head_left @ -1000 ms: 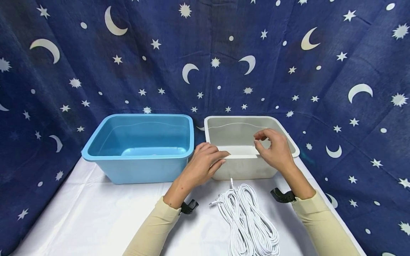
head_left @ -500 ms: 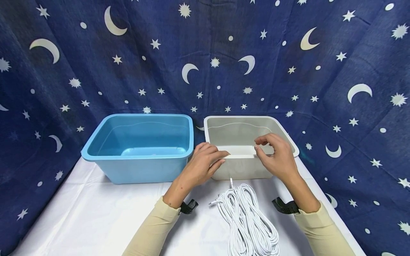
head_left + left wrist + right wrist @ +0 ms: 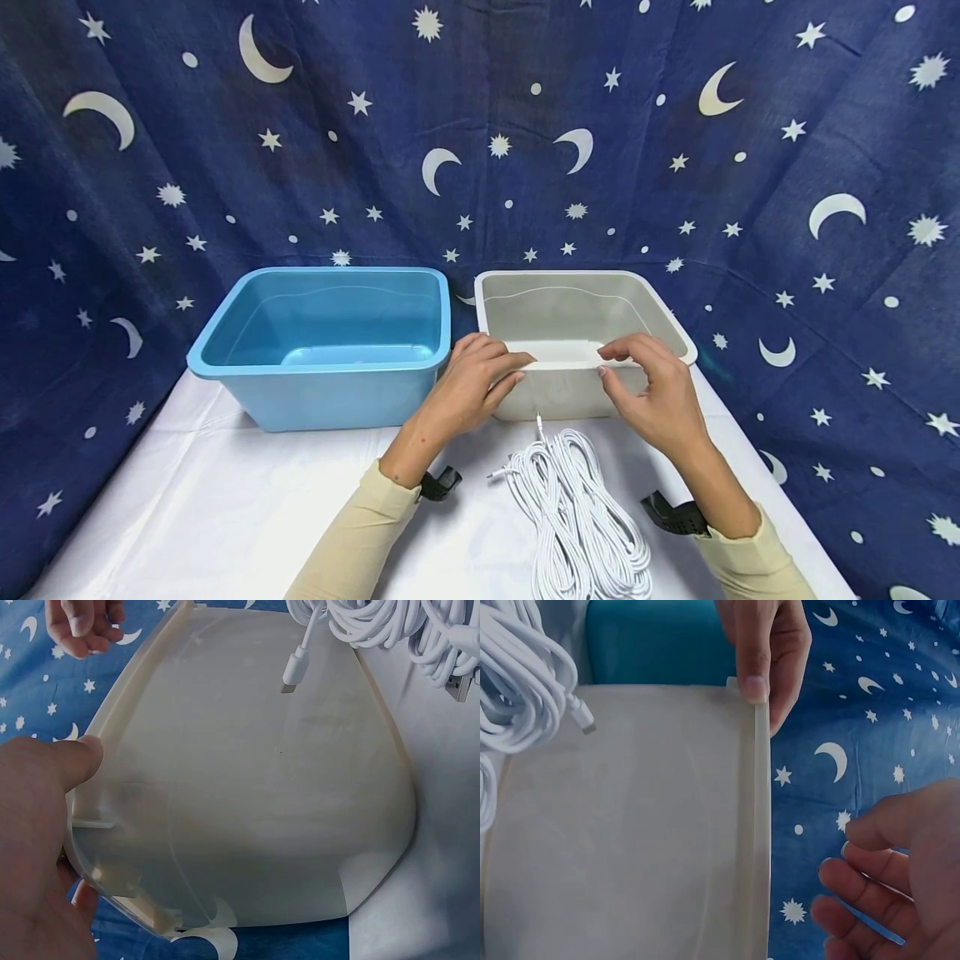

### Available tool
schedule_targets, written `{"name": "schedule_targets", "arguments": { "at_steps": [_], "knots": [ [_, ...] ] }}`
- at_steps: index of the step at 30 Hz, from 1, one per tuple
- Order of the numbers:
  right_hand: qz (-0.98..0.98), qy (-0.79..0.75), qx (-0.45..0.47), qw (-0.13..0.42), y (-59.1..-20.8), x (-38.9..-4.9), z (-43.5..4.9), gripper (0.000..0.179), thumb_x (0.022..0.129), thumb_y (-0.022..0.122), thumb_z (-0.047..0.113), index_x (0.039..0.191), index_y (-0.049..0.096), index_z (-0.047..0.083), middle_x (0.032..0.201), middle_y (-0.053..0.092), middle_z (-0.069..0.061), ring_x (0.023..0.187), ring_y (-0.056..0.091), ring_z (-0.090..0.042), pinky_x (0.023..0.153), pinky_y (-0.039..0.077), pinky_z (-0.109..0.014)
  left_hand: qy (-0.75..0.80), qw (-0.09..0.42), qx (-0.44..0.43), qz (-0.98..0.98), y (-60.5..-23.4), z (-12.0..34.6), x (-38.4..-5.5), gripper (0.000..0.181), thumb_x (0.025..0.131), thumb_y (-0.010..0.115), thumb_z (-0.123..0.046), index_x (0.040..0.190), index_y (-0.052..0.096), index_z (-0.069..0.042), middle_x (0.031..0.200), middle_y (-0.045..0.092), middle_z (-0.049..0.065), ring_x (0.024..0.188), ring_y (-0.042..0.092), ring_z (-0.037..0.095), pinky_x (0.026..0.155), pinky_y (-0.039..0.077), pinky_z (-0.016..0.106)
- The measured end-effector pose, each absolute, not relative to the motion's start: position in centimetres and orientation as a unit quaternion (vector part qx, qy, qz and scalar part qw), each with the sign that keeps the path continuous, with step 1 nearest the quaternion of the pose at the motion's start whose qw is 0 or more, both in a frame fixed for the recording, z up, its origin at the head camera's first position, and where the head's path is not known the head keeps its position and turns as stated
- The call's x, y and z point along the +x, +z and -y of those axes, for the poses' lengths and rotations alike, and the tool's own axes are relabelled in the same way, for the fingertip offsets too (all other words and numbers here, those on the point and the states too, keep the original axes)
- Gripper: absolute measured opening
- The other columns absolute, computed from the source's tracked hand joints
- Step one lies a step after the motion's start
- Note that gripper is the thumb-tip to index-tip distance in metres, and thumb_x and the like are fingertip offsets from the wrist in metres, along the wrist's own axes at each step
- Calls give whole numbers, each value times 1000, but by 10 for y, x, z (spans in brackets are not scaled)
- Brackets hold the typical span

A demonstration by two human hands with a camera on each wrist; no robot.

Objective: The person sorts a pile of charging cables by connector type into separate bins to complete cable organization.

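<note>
A grey plastic bin (image 3: 558,393) stands upright at the right, its floor bare. My left hand (image 3: 471,379) grips its front left corner, thumb on the outer wall and fingers over the rim; the right wrist view shows this thumb (image 3: 751,682) at the rim. My right hand (image 3: 656,400) is near the bin's front right rim, fingers loosely curved and parted from the thumb, holding nothing. In the right wrist view, a gap shows between its fingers (image 3: 855,889) and the rim. Bundled white cables (image 3: 573,521) lie before the bin, a metal-tipped plug (image 3: 297,666) pointing toward it.
A blue bin (image 3: 322,402) stands close to the left of the grey one, nothing visible inside. Both rest on a white cloth (image 3: 225,508). Behind and at both sides hangs a dark blue curtain (image 3: 337,150) with moons and stars.
My right hand has moved down and back toward me, from over the grey bin to its front rim, and its fingers and thumb have spread apart. The left hand keeps its grip.
</note>
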State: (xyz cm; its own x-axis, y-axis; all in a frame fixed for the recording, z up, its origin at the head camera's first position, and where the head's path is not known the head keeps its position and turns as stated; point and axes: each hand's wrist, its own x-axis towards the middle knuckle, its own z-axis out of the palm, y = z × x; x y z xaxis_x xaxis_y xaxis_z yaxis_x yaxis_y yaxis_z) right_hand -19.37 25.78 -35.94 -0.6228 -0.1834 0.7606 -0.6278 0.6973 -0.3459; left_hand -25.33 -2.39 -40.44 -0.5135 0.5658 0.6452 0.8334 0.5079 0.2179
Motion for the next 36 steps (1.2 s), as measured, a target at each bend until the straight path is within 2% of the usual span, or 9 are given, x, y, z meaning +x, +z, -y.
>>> {"name": "schedule_targets", "arguments": {
  "at_steps": [16,21,28,34,36],
  "knots": [
    [865,293,235,334,-391,-166,-262,26,79,81,-4,102,76,7,99,73,2,96,63,-15,90,44,-22,-262,263,-424,826,-405,25,-254,26,111,59,-27,131,75,-22,97,64,-7,102,58,16,115,36,46],
    [870,291,240,317,-401,-161,-260,29,78,83,-4,101,74,12,98,72,3,94,63,-14,87,46,-25,-261,263,-424,826,-405,25,-254,27,111,59,-27,132,75,-23,97,64,-8,100,57,16,115,35,46],
    [886,281,240,279,-412,-153,-253,35,76,90,0,102,73,18,97,71,8,90,63,-13,84,48,-23,-261,260,-422,828,-405,24,-254,26,111,58,-27,131,75,-23,97,64,-8,100,57,15,116,35,46],
    [910,273,211,229,-419,-148,-249,36,75,92,4,101,73,19,96,70,9,86,65,-14,75,53,-35,-257,258,-421,831,-405,24,-254,27,111,59,-27,132,74,-23,99,65,-9,101,57,15,116,34,45],
    [918,272,203,207,-422,-146,-248,33,76,92,6,100,73,19,96,71,8,85,66,-15,74,52,-34,-256,258,-422,831,-406,24,-254,26,111,59,-27,132,75,-23,99,66,-9,102,58,15,116,35,46]
  ]
}}
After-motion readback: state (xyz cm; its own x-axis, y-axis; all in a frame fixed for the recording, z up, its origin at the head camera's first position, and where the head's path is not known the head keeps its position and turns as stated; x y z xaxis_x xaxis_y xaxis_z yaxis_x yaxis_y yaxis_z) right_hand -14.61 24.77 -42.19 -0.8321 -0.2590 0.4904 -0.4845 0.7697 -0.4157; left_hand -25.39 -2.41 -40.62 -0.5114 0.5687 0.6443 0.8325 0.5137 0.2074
